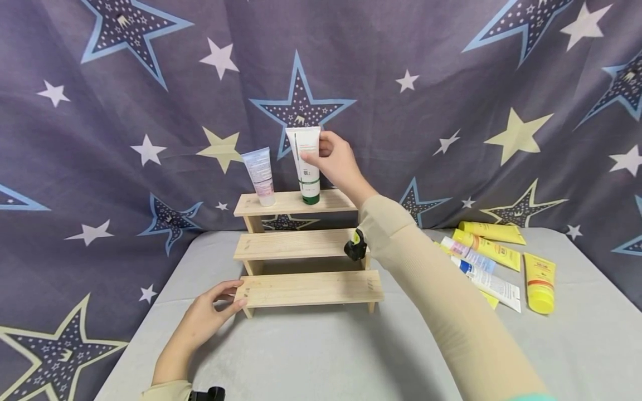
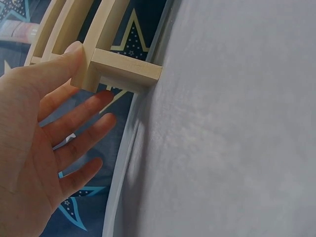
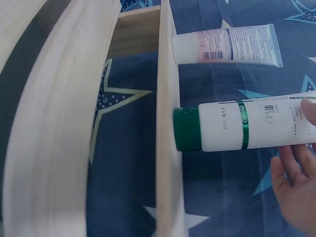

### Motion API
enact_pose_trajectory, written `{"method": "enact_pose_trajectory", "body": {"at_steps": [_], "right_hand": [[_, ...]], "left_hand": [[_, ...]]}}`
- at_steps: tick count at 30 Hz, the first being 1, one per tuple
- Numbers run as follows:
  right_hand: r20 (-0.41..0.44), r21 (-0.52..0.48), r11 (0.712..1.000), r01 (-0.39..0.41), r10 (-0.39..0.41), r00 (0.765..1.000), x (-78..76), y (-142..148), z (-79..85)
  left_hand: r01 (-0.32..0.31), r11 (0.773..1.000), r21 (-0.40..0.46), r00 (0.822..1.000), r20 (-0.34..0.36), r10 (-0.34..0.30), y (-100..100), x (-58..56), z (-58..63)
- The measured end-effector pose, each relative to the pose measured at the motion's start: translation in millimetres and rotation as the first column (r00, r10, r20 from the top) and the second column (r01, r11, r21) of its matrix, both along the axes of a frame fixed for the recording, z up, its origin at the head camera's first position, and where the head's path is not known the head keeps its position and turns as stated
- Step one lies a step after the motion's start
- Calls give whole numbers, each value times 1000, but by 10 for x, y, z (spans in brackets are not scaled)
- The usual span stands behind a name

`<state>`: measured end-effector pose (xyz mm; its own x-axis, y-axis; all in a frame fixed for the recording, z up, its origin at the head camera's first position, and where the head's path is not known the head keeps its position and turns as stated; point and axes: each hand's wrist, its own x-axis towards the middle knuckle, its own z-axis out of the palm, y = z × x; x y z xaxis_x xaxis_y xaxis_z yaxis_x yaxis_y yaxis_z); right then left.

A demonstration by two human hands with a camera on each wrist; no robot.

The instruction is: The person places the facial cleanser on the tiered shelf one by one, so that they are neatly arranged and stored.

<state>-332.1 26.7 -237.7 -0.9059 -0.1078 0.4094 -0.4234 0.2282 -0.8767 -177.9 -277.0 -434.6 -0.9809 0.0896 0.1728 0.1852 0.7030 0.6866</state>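
Note:
My right hand (image 1: 338,161) pinches a white tube with a green cap (image 1: 309,184) between thumb and fingers. The tube stands upright, cap down, on the top step of a three-step wooden rack (image 1: 308,289); in the right wrist view the green cap (image 3: 187,129) meets the board. Left of it on the same step, a pale blue and pink tube (image 1: 259,172) stands on its cap, slightly tilted. At the rack's lower left corner, my left hand (image 1: 205,317) grips the end of the bottom step with thumb and index finger. Its other fingers (image 2: 86,138) are spread apart.
On the grey-covered table (image 1: 301,356), right of the rack, lies a pile of tubes: several yellow ones (image 1: 496,250), a pink and blue one (image 1: 468,255) and a white and blue one (image 1: 494,287). One yellow tube (image 1: 540,281) lies apart. A star-patterned curtain (image 1: 401,44) hangs behind.

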Motion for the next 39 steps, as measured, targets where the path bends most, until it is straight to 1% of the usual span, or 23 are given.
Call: {"method": "enact_pose_trajectory", "body": {"at_steps": [7, 11, 15, 19, 24, 26, 30, 33, 36, 39], "right_hand": [[-27, -81, 996, 46, -48, 998, 94, 119, -171], [-54, -134, 990, 44, -51, 997, 157, 201, -253], [-81, -160, 986, 35, -48, 996, 245, 275, -339], [-106, -172, 985, 22, -40, 994, 362, 371, -450], [-121, -155, 988, 15, -34, 992, 520, 562, -565], [-126, -145, 989, 16, -35, 991, 584, 657, -594], [-144, -152, 988, -5, -17, 989, 710, 855, -646], [-148, -145, 989, 1, -23, 989, 807, 1003, -675], [-134, -125, 992, 30, -47, 990, 902, 1155, -711], [-90, -114, 992, 52, -63, 994, 1002, 1314, -767]], "left_hand": [[-5, 1000, -10, 1000, 8, 5, -9, -7, -14], [-13, 1000, -19, 1000, -5, 13, -35, 1, -29], [-17, 1000, -20, 1000, -15, 17, -54, 8, -27], [-15, 1000, -17, 1000, -15, 15, -48, 8, -27], [-17, 1000, -22, 1000, -11, 16, -27, -5, -30], [-15, 1000, -22, 1000, -9, 15, -18, -9, -25], [-10, 1000, -17, 1000, -11, 10, -9, -15, -24], [-7, 1000, -16, 1000, -20, 7, -11, -19, -33], [-4, 1000, -18, 1000, -27, 4, -14, -24, -42], [-2, 1000, -18, 1000, -26, 2, -12, -30, -45]]}}
